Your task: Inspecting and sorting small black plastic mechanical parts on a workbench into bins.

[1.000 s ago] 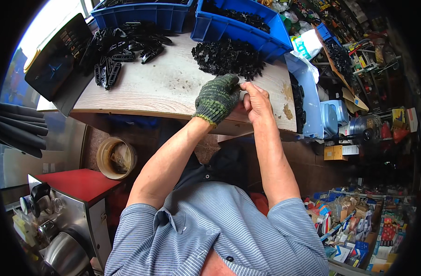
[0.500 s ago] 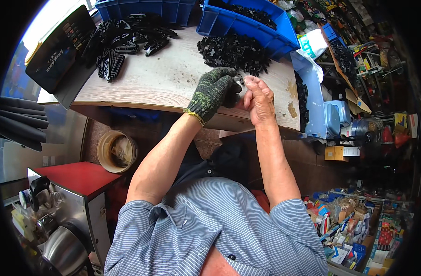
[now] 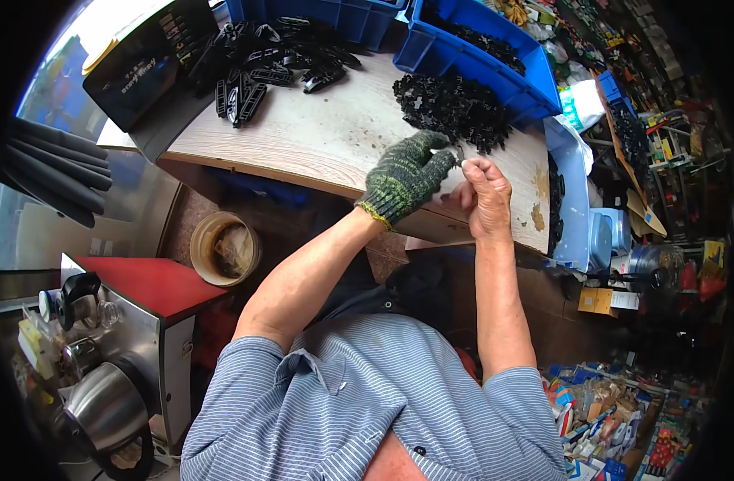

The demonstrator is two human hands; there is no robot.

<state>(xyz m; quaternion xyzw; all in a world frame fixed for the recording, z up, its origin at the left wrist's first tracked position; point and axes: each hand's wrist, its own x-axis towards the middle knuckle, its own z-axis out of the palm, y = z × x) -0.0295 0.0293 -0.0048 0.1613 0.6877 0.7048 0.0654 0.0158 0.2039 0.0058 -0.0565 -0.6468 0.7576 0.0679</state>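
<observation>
Sm. dark pc. is pinched by gloved L hand over tabletop, twd front edge; R hand fingers are curled alongside, grip can't be told. Blk plastic pcs. are heaped behind.

The piece between the left fingers and right fingers is too small to tell; the lower right fingers blur; the upper edge cuts off the left blue bin.

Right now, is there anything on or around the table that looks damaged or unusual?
Yes: the tabletop looks damaged near its right end, where brown patches break the pale surface, as if worn away. Also, only the left hand wears a glove.
</observation>
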